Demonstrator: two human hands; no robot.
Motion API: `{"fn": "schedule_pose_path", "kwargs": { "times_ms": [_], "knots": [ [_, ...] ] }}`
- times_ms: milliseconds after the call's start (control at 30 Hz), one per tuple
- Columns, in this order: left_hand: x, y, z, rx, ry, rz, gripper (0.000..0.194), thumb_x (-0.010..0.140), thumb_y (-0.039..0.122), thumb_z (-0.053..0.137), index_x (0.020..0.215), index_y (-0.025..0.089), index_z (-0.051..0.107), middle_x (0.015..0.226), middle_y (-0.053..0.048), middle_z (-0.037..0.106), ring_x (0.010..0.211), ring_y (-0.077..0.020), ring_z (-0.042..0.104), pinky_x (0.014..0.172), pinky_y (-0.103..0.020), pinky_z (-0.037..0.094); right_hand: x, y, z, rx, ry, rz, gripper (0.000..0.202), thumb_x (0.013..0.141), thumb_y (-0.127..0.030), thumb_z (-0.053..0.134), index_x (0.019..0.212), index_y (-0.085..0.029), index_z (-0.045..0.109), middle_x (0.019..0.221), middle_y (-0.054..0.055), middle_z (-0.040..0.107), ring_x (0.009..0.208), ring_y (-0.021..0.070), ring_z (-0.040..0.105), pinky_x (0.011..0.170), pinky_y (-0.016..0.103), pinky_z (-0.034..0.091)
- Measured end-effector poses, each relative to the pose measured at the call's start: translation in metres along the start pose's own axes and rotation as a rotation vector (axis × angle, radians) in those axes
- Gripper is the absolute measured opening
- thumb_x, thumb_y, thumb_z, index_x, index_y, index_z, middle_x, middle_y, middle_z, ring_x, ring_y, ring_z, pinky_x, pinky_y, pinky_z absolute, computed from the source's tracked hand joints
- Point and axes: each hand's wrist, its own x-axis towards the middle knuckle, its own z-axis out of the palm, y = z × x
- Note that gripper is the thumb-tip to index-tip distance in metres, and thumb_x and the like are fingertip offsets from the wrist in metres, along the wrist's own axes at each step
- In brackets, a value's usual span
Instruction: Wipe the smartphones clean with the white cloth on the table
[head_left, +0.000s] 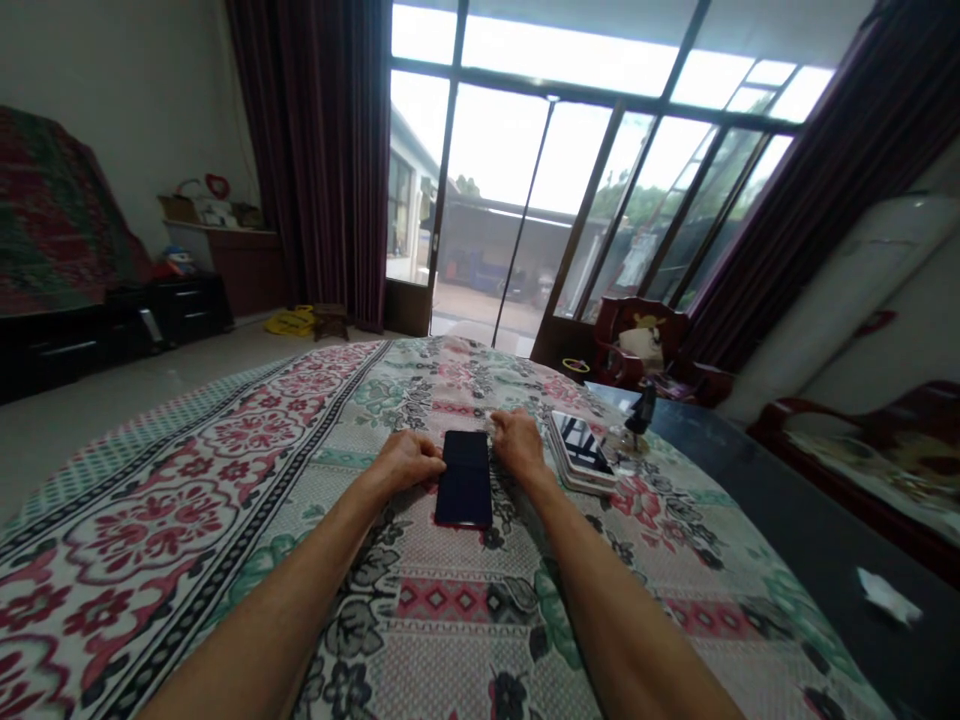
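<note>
Fingers (431,462) curled: left hand (405,462) at left edge of phone (463,482), right hand (517,440) just beside its right edge; can't tell if either pinches. Phone lies flat on flowered tablecloth (435,600), tablet (582,446) close right of right hand, black object (641,408) beyond.

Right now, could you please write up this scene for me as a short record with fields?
Surface: flowered tablecloth
Centre: phone, lying flat, dark face up
Left hand: at the phone's left edge
Right hand: beside the phone's far right corner; contact unclear
Right of that hand: flat white stack with a dark, shiny top
Beyond the stack: upright dark item, too blurred to name
Background: glass doors, purple curtain
</note>
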Motion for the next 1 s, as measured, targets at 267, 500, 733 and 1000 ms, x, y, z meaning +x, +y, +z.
{"fn": "schedule_pose_path", "kwargs": {
  "times_ms": [267, 500, 733, 1000],
  "knots": [
    [-0.003, 0.005, -0.001, 0.062, 0.025, 0.036, 0.016, 0.068, 0.022, 0.06, 0.072, 0.014, 0.074, 0.059, -0.005, 0.068, 0.057, -0.0166, 0.064, 0.053, -0.022, 0.046, -0.009, -0.027, -0.004, -0.016, -0.098, -0.194, 0.031, 0.089, -0.018, 0.045, 0.101, -0.025, 0.072, 0.101, 0.01, 0.062, 0.093, 0.02, 0.057, 0.075, 0.026, 0.041],
    [-0.001, 0.003, 0.001, 0.058, 0.015, 0.039, 0.016, 0.069, 0.021, 0.06, 0.073, 0.014, 0.073, 0.057, -0.004, 0.068, 0.056, -0.0159, 0.064, 0.053, -0.022, 0.046, -0.027, -0.012, -0.024, -0.122, -0.133, -0.034, 0.029, 0.088, -0.018, 0.046, 0.102, -0.023, 0.072, 0.103, 0.013, 0.063, 0.091, 0.0216, 0.061, 0.071, 0.027, 0.042],
    [0.002, 0.0, 0.003, 0.093, 0.025, 0.047, 0.017, 0.07, 0.022, 0.06, 0.077, 0.015, 0.074, 0.062, -0.003, 0.069, 0.059, -0.0151, 0.065, 0.055, -0.021, 0.046, -0.063, -0.014, -0.027, -0.119, -0.171, -0.106, 0.028, 0.088, -0.019, 0.045, 0.095, -0.019, 0.072, 0.093, 0.012, 0.065, 0.083, 0.0195, 0.062, 0.068, 0.026, 0.041],
    [-0.005, 0.01, -0.002, 0.17, 0.015, 0.08, 0.015, 0.067, 0.021, 0.058, 0.064, 0.019, 0.073, 0.053, 0.001, 0.066, 0.059, -0.0148, 0.063, 0.055, -0.019, 0.042, -0.076, -0.01, -0.048, -0.193, -0.092, -0.097, 0.027, 0.086, -0.015, 0.046, 0.096, -0.017, 0.071, 0.103, 0.014, 0.064, 0.096, 0.0229, 0.058, 0.078, 0.03, 0.041]
  ]
}}
